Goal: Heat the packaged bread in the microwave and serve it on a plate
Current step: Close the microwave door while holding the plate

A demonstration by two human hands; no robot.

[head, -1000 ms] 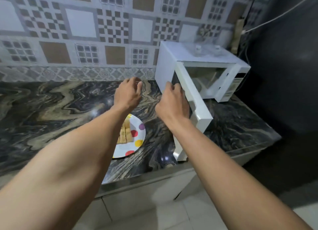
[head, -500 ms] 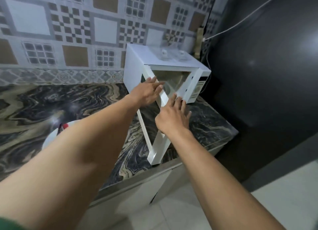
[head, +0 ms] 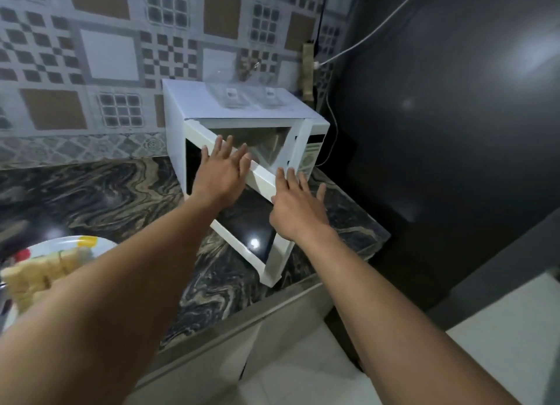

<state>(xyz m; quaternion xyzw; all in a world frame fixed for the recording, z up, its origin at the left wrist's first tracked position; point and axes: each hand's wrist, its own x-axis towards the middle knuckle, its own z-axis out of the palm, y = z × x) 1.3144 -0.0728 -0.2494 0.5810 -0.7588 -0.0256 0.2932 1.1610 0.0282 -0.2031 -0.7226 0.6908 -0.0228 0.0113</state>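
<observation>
A white microwave [head: 218,104] stands on the dark marbled counter against the tiled wall. Its door [head: 257,189] hangs partly open, swung out toward me. My left hand [head: 221,171] lies flat with straight fingers against the door's upper part. My right hand [head: 295,204] presses with spread fingers on the door's outer edge, lower and to the right. Bread slices [head: 36,274] sit on a white plate with coloured dots [head: 75,244] at the far left, partly hidden by my left forearm.
The marbled counter [head: 100,198] ends at a front edge just under the door's corner. Clear glass items [head: 251,97] rest on the microwave's top. A white cable [head: 372,32] runs along a dark wall on the right. Pale floor tiles lie below.
Both hands have opened and flattened against the door, which has swung further toward the microwave. The view shifted right, so the plate now sits at the left edge.
</observation>
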